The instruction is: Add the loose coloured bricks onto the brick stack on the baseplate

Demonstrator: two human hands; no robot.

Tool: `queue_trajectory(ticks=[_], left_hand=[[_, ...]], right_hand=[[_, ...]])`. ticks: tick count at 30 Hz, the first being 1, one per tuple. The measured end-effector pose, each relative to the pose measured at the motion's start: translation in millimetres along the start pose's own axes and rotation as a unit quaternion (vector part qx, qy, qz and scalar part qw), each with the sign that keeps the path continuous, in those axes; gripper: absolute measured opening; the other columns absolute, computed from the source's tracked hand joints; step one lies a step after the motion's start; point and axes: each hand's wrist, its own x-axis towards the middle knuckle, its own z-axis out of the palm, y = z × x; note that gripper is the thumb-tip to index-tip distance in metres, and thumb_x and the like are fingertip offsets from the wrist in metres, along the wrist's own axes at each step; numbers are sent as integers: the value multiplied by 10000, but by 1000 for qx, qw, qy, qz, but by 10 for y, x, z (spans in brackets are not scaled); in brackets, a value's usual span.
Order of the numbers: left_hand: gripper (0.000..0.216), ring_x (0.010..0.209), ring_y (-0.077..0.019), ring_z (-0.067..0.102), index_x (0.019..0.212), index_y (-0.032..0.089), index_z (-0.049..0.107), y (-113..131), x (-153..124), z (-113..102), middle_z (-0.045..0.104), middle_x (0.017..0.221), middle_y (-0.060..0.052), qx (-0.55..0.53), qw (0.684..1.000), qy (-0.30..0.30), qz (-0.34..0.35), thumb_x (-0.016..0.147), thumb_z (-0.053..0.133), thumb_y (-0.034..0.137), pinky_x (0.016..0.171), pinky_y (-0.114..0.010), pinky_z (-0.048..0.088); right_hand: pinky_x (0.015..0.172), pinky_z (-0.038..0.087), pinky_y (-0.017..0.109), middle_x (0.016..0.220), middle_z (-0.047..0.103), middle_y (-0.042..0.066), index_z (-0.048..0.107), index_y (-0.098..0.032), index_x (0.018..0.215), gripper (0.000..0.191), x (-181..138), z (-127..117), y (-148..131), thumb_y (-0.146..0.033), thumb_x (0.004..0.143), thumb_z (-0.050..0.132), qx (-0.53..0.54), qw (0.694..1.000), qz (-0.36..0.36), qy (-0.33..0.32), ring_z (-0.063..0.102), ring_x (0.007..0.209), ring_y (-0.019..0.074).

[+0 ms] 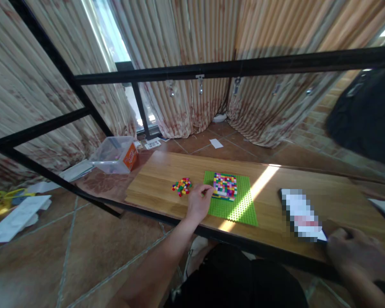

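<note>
A green baseplate (240, 205) lies on the wooden table (154, 175), with a block of many-coloured small bricks (225, 186) built on its far part. A loose pile of coloured bricks (182, 186) lies to its left. My left hand (198, 202) rests at the plate's left edge, fingers curled toward the built block; whether they pinch a brick is hidden. My right hand (356, 252) rests at the table's near right edge, fingers closed beside a flat device with a blurred screen (301, 215).
A black metal frame (211, 68) runs across the view above the table. A clear plastic box (115, 154) stands on the tiled floor at the left, with papers (16, 218) near it. A dark bag (365, 115) hangs at the right. Curtains cover the back.
</note>
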Motion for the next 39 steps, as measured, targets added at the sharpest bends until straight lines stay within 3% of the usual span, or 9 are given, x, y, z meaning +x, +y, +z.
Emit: queue_trajectory(ticks=[8,18,30,39], left_hand=[[124,762,-148,609,736,183,695,-53,84,8,683,760,-19,-8,1000,-20,-9,808,612,240,754,-270,473],[82,687,-132,625,732,176,702,9,132,20,708,734,-15,-68,995,-36,-69,749,644,231,680,-255,482],[70,626,-116,591,709,171,705,-61,158,96,682,674,-3,-140,983,-27,-118,705,652,217,634,-246,464],[76,620,-121,592,675,173,712,-68,160,136,679,647,-4,-117,986,-7,-115,695,644,202,618,-243,456]], right_hand=[[898,456,466,1202,588,229,666,-146,1154,674,-25,-54,-28,-475,906,133,11,1000,-1,-14,550,1127,385],[895,458,471,1231,585,204,655,-175,1179,640,-34,-51,-34,-470,907,156,14,1000,8,-8,543,1155,373],[896,455,486,1227,588,209,659,-184,1170,592,10,20,13,-445,903,200,23,1000,3,0,541,1160,371],[875,467,479,1185,597,228,669,-169,1142,606,-51,-48,-26,-460,903,194,25,1000,4,5,559,1121,375]])
